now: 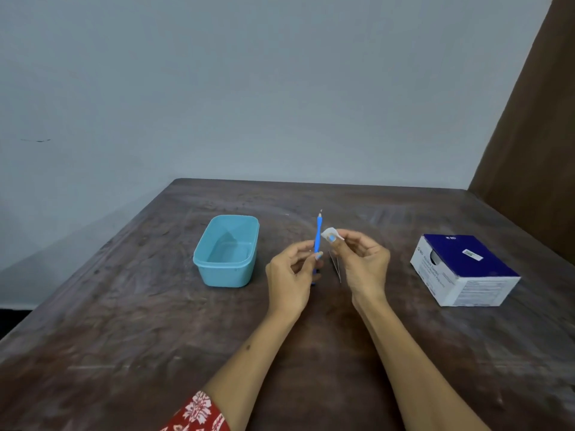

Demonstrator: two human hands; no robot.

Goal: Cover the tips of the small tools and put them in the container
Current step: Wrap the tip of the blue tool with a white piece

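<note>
Slim blue-handled tool (317, 234) stands upright in your left hand (291, 275), fingers closed on it. Your right hand (361, 262) pinches a small white wad (329, 234) just beside it. Open turquoise plastic container (226, 251) sits left, apart, mid-table (124, 337).

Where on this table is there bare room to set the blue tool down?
Bare table lies near the front edge, and between the right hand and the box. It is tighter between the container and the left hand.

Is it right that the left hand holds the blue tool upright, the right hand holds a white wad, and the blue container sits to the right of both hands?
Not quite. The head view shows the blue container left of both hands; the rest holds.
</note>
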